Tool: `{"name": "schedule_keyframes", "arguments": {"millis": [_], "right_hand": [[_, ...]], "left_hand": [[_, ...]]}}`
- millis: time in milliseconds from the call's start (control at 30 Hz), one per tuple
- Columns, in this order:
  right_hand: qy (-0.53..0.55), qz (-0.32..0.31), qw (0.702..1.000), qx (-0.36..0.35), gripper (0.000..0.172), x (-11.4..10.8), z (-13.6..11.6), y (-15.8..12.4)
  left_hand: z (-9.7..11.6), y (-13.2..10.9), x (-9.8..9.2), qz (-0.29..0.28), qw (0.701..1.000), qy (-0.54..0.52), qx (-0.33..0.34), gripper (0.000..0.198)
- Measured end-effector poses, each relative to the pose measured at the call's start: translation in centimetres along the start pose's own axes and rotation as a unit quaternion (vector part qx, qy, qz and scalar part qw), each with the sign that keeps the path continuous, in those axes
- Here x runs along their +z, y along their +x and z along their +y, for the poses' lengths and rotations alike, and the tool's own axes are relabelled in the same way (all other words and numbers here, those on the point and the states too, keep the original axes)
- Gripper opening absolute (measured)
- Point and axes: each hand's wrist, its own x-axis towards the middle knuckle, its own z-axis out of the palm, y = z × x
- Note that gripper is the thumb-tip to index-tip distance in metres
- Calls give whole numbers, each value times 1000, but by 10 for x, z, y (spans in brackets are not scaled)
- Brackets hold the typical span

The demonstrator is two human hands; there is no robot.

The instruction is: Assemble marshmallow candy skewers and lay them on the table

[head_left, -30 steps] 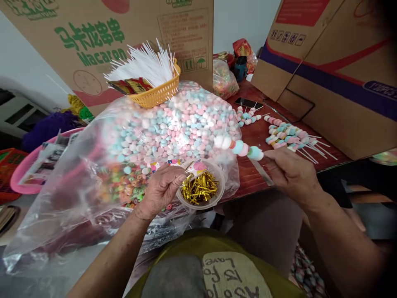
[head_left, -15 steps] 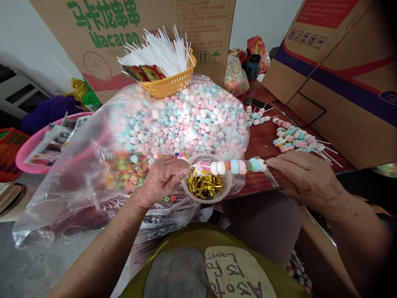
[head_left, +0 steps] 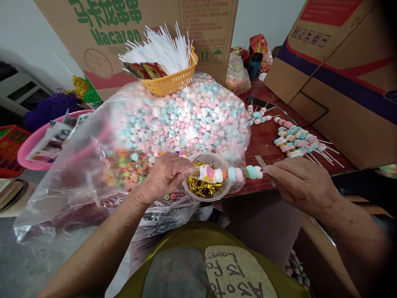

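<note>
Item in hand: one skewer of pastel marshmallow-like sweets on a thin white plastic stick (head_left: 235,174), pink, white, blue and green pieces threaded in a row. Position: held in the air just above the small clear plastic tub of gold foil twist ties (head_left: 205,186), at the near edge of the dark red wooden surface (head_left: 263,145). Long axis: near level, running left to right across the view; bare stick end towards the right hand (head_left: 299,182), whose grip is closed on that end; sweet-laden tip points left into a small clear printed wrapper sleeve (head_left: 207,171), which the left hand (head_left: 167,176) pinches shut-fingered at its mouth. Progress, as judged: threading complete; sleeve covers only the first piece or so; sleeving and tying remain. Finished stock: a heap of bare skewers (head_left: 294,140) lies well apart on the surface, unwrapped. Supplies: large clear bag of loose pastel sweets (head_left: 186,116); yellow basket of white sticks (head_left: 169,80) behind it.
</note>
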Motion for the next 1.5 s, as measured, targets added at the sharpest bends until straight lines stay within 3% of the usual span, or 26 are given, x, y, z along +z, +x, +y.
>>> {"name": "schedule_keyframes", "arguments": {"millis": [200,433,567,733,867,1100,1200,1333,1500], "right_hand": [[17,-11,999,36,28,5,0,-3],[-3,-16,997,72,26,9,-6,-11],[36,-24,997,70,25,6,-8,-13],[47,-29,996,66,21,5,-8,-16],[48,-62,992,104,17,11,-13,-15],[28,-42,982,182,15,11,-14,-20],[22,-2,978,210,14,5,-12,-21],[22,5,981,193,14,4,-15,-21],[-4,14,994,111,18,11,-21,-23]], "left_hand": [[-5,4,-2,-21,999,14,-26,30],[-5,2,1,-16,999,42,-27,29],[-5,4,4,-35,996,78,-37,32],[-5,4,8,-36,991,130,-12,31],[-1,3,8,-44,992,116,-2,30],[-1,0,5,4,996,80,-31,30],[-1,-1,6,22,997,67,-35,29],[-1,-1,9,44,998,37,-22,27],[-2,-2,9,26,998,32,-52,34]]}}
